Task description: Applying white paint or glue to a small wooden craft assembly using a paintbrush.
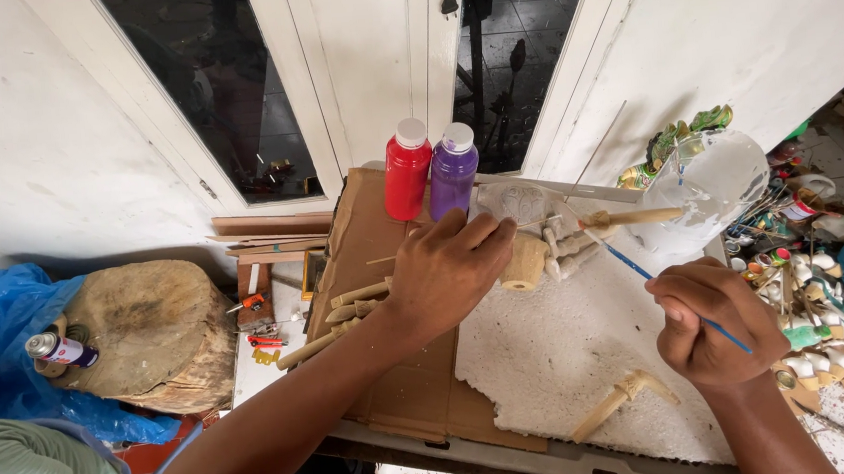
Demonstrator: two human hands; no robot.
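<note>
Over the worktop [552, 357], both of the person's hands work on a small unpainted wooden figure [553, 249]. Left hand [445, 270] is closed on the figure's round end, fingers curled over it, likely to steady it on the white foam sheet [571, 346]. Right hand [715, 319] pinches a thin blue-handled brush [635, 268] like a pen, tip angled up and across toward the figure just beyond the left fingertips, so the grip looks set for fine strokes. A stick-mounted wooden piece [636, 217] juts out just past the brush tip. Red bottle [407, 170] and purple bottle [453, 171] stand upright just beyond the left hand, within easy reach. Near the right wrist lies another wooden part [621, 400] on the foam, apart from the rest. More wooden rods [334, 324] lie beside the left forearm on cardboard [371, 231]. Past the right hand stands a clear plastic container [714, 184], whitish inside; small paint pots [810, 322] clutter the far right. A tree stump [149, 334] with a spray can [57, 349] sits well off to the left.
</note>
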